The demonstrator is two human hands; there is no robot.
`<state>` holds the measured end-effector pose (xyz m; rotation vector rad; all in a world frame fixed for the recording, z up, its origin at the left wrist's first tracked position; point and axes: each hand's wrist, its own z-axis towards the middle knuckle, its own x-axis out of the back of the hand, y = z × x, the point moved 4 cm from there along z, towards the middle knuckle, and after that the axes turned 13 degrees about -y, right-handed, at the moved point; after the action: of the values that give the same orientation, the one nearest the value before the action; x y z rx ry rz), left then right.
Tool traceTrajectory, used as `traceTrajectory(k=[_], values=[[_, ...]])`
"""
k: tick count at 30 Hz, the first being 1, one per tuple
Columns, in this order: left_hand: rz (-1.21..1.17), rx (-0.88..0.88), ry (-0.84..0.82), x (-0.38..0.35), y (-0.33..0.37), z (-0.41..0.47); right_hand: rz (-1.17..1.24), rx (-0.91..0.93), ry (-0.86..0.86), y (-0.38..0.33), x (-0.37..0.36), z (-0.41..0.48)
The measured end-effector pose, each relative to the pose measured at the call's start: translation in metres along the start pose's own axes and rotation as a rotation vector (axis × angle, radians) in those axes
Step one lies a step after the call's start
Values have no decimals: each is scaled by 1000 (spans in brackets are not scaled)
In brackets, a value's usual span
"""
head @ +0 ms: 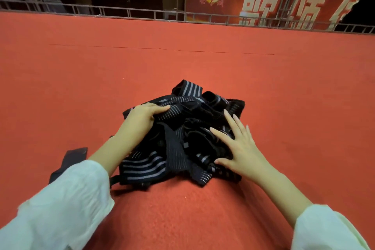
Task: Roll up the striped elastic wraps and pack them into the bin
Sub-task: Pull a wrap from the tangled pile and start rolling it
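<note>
Wraps: a big messy heap of wraps (182, 134) lies on the red carpet (182, 63) — right between the two hands.
Left hand: the left hand (142, 117) sits on the heap's left top, its fingers curled around one striped band, holding it.
Right hand: the right hand (237, 144) lies flat and spread on the heap's right side — pressing, not gripping.
Look: black stretchy bands with thin grey stripes, all tangled, none rolled.
Sleeves: pale, loose sleeves (67, 199) cover both arms.

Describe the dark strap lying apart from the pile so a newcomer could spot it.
On the red carpet, find the heap of striped wraps. Just beyond the left sleeve lies a flat strap. It is plain, unstriped, and lies apart from the heap.
</note>
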<state>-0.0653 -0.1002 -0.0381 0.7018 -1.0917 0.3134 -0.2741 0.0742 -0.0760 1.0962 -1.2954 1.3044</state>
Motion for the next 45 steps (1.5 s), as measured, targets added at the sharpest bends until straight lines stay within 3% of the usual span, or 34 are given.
traceTrajectory(k=[4,11,17,21,23,28,34,36,41,45], values=[[-10,-11,-120,-10,-8,-9,105,2,48,6,-11,9],[-36,-94,-484,-3,5,-35,155,61,33,11,-8,13],[-159,-176,-179,10,79,-26,198,123,1,-1,-5,8],[120,-91,-360,-34,110,12,227,94,-6,3,-4,-2],[203,-17,-360,-45,105,27,225,56,-13,15,-4,-13],[215,96,-126,-39,81,44,334,-88,-128,46,-15,-34],[-27,316,18,-13,29,42,338,-68,-205,39,-26,-32],[-104,344,52,-6,13,38,371,-86,-148,36,-26,-28],[-213,397,66,2,-7,31,674,-96,258,32,2,-16],[-231,435,81,4,-16,32,637,55,149,5,18,5]])
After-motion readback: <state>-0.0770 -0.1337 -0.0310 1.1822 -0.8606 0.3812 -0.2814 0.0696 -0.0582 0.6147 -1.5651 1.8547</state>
